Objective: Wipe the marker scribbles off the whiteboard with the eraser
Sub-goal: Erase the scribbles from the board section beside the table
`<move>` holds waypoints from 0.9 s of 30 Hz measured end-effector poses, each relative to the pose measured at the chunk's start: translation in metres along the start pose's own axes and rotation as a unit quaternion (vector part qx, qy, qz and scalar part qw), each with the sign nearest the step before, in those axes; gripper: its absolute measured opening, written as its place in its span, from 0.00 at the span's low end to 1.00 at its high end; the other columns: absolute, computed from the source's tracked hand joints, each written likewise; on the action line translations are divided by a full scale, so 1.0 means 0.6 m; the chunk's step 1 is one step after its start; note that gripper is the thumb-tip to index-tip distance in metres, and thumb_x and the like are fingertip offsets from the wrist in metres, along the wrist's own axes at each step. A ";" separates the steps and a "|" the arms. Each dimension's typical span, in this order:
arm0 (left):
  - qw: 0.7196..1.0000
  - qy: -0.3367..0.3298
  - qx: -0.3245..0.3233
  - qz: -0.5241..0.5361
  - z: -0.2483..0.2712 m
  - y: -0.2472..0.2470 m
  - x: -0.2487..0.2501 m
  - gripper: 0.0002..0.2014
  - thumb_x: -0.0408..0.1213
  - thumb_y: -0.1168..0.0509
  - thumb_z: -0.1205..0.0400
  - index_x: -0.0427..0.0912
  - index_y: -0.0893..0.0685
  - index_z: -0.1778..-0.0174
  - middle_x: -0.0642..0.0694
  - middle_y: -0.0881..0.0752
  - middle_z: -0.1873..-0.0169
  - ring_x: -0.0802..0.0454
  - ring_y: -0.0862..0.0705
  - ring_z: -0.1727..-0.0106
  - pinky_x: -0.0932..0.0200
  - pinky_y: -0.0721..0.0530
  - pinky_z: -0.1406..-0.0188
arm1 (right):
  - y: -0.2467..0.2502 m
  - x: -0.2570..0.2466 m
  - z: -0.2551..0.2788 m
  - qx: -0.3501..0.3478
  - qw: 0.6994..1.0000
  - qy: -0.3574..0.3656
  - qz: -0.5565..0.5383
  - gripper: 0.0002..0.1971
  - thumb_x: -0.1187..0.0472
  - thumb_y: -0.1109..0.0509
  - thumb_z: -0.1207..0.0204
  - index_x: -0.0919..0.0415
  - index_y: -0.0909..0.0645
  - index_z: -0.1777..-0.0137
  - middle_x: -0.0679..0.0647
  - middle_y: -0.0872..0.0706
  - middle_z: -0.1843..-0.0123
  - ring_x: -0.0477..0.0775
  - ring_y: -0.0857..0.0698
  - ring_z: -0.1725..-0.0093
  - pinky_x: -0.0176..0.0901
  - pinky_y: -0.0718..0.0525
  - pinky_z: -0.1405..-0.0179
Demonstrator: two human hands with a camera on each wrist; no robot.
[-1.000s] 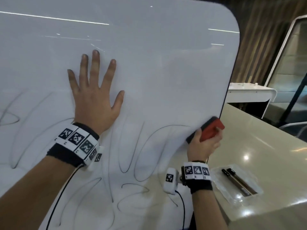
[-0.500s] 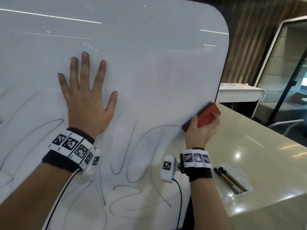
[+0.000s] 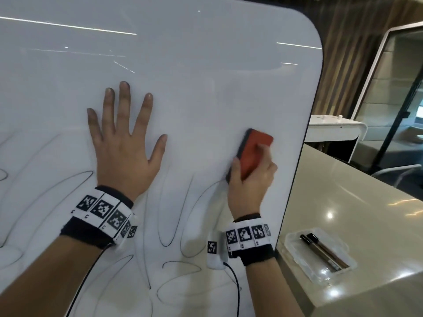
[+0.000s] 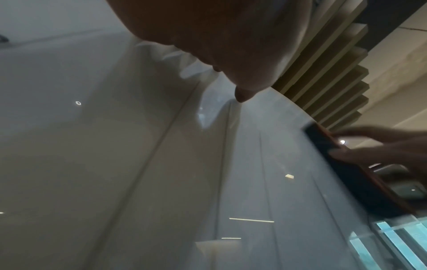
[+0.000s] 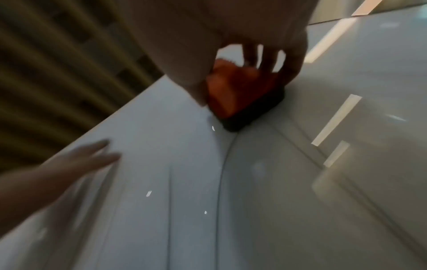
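Filling most of the head view: a white board point(image 3: 206, 88), glossy, with rounded corners, its top half bare and catching strip-light reflections. Looping across its lower half: thin black scribbles point(image 3: 164, 225), tall ovals and curls, running off the left and bottom edges.

Stretching away at right, beside the board's edge: a pale counter point(image 3: 354, 213), shining under ceiling lights. Standing behind it: a slatted wooden wall point(image 3: 338, 65) and a white-framed glass booth point(image 3: 402, 88).

Pressing flat on the board, left of centre: the left hand point(image 3: 123, 154), fingers straight and spread, palm against the surface, gripping nothing. Lying just above the scribbles, fingertips on clean white.

Working near the board's right edge: the right hand point(image 3: 249, 186), fingers and thumb curling round the eraser point(image 3: 254, 152), holding it firmly. Showing a red back and a dark felt pad, with the pad lying against the board at the top of the rightmost loop. Seen close from the right wrist: the eraser point(image 5: 242, 95) pad-down on the surface, a black line running up to its lower edge.

Circling both wrists: black bands with square black-and-white markers.

Sitting on the counter near the board: a clear tray point(image 3: 320, 259) holding two dark pens point(image 3: 322, 250) side by side.
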State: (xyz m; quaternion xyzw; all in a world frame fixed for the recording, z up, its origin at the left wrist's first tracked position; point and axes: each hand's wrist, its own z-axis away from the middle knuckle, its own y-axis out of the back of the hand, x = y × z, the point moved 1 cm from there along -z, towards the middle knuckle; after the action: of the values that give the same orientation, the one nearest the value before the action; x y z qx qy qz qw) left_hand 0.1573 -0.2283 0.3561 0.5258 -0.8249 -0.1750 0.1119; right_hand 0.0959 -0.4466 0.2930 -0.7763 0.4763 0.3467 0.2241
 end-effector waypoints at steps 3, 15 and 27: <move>1.000 -0.002 0.004 -0.002 0.003 0.002 -0.001 0.34 0.58 0.46 0.09 0.51 0.48 0.08 0.38 0.51 0.09 0.36 0.53 0.09 0.27 0.54 0.12 | -0.013 -0.014 0.019 -0.084 0.983 0.141 0.088 0.25 0.55 0.28 0.18 0.48 0.29 0.23 0.58 0.28 0.33 0.54 0.30 0.42 0.46 0.27 0.41; 1.000 -0.001 -0.026 -0.018 0.007 0.010 0.005 0.34 0.57 0.48 0.09 0.51 0.50 0.08 0.36 0.51 0.10 0.34 0.53 0.09 0.26 0.53 0.13 | -0.030 -0.020 0.061 -0.037 0.998 0.037 0.031 0.29 0.58 0.27 0.20 0.56 0.30 0.20 0.64 0.27 0.33 0.58 0.27 0.42 0.42 0.33 0.41; 0.994 -0.086 -0.059 -0.019 0.011 0.046 -0.050 0.37 0.54 0.40 0.13 0.51 0.44 0.09 0.39 0.49 0.09 0.39 0.49 0.09 0.36 0.47 0.11 | -0.025 0.063 0.108 0.091 0.958 -0.272 -0.021 0.32 0.59 0.28 0.20 0.55 0.35 0.17 0.69 0.26 0.32 0.74 0.22 0.36 0.60 0.22 0.33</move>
State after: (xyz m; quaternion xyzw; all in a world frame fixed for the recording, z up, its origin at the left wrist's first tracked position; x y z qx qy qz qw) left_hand 0.1446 -0.1894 0.3610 0.5165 -0.8099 -0.2697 0.0676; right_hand 0.0996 -0.4181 0.2221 -0.6390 0.4108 0.4946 0.4222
